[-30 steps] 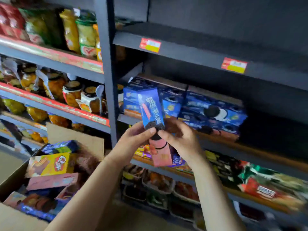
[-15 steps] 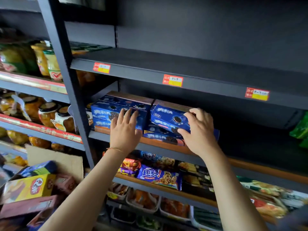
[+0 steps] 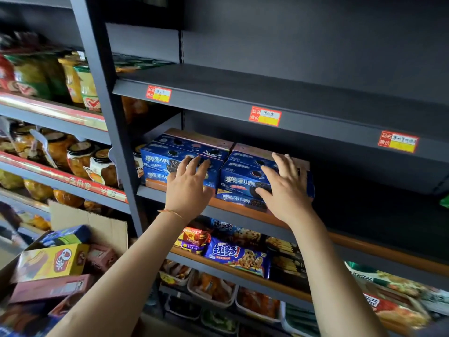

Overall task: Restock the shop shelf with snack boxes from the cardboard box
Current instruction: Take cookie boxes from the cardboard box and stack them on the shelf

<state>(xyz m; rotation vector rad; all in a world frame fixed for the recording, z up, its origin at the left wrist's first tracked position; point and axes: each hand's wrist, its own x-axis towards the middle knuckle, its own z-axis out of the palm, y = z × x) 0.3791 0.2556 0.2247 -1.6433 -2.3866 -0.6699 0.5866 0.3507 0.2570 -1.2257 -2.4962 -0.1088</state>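
Nearest, lower left, the cardboard box (image 3: 107, 229) stands open, with yellow, pink and blue snack boxes (image 3: 52, 262) inside; stock remains to shelve. Beyond it, both arms reach up to the shelf (image 3: 364, 249). A second ago the two hands held one blue box upright before the shelf; that box now lies on the right stack (image 3: 245, 181). The left hand (image 3: 187, 190) lies flat, fingers straight, grip released, against the left stack (image 3: 165, 164). The right hand (image 3: 286, 190), fingers spread, presses the right stack square, grasping nothing. Judgement: one placement done; shelf room remains rightward. Farther up, the top shelf (image 3: 315, 93) carries price tags (image 3: 264, 116).
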